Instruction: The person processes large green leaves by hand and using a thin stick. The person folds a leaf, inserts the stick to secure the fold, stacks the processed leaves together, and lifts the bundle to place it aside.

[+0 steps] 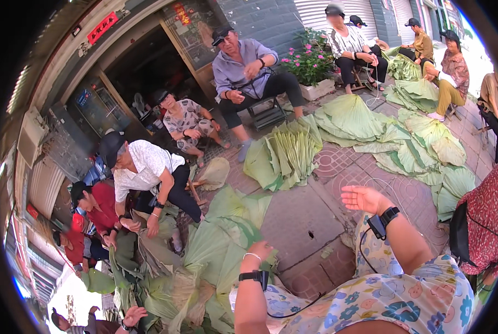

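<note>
My right hand (366, 199) is raised over the paving with the palm turned up and the fingers stretched out, holding nothing. A black wristband with a small box sits on that wrist. On the left, my left hand (259, 251) hovers beside the large green lotus leaves (218, 239); its fingers are foreshortened, and whether they grip anything cannot be made out. The leaves lie overlapped in a heap along my left side, some browned at the edges. A pale string (396, 196) trails over the ground beyond my right hand.
A folded bundle of lotus leaves (287, 151) lies ahead, before a seated person (243, 64). More leaves (354, 119) spread to the far right. People sit on low stools to both sides, one handling leaves (125, 253) at left. A potted flowering plant (311, 61) stands by the wall.
</note>
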Demonstrator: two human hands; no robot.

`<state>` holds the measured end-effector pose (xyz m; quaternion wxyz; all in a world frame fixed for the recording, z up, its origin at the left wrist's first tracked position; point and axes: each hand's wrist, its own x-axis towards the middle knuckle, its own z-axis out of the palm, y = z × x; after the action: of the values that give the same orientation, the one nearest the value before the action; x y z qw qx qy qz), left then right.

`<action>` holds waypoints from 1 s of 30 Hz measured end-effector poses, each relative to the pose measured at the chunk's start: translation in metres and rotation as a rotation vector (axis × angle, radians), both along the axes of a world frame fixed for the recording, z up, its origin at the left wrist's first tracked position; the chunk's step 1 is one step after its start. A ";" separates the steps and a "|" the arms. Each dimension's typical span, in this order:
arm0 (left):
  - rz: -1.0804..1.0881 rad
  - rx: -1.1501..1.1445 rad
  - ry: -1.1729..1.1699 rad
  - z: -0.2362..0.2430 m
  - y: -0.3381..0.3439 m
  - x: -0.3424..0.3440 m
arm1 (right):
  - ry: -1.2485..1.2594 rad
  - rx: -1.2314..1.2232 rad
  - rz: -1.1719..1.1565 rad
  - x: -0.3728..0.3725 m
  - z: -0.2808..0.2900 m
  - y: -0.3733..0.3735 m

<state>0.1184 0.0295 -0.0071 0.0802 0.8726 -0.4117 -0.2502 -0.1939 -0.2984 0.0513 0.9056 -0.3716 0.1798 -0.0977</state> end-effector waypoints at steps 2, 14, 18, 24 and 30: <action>0.001 0.013 0.024 0.003 0.003 -0.001 | 0.022 0.003 -0.006 0.006 -0.001 0.003; -0.049 0.072 0.060 0.017 -0.007 -0.014 | 0.029 -0.031 0.016 0.022 -0.001 0.013; -0.042 0.048 0.068 0.009 -0.006 -0.010 | 0.014 -0.017 0.033 0.025 0.001 0.016; -0.103 0.056 0.015 0.010 -0.012 -0.017 | 0.052 -0.053 -0.012 0.025 0.006 0.022; -0.049 0.024 0.020 0.011 -0.019 -0.025 | 0.064 -0.084 -0.026 0.022 0.004 0.022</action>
<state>0.0937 0.0102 0.0041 0.0674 0.8607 -0.4291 -0.2656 -0.1716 -0.2767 0.0558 0.8816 -0.4099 0.2093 -0.1050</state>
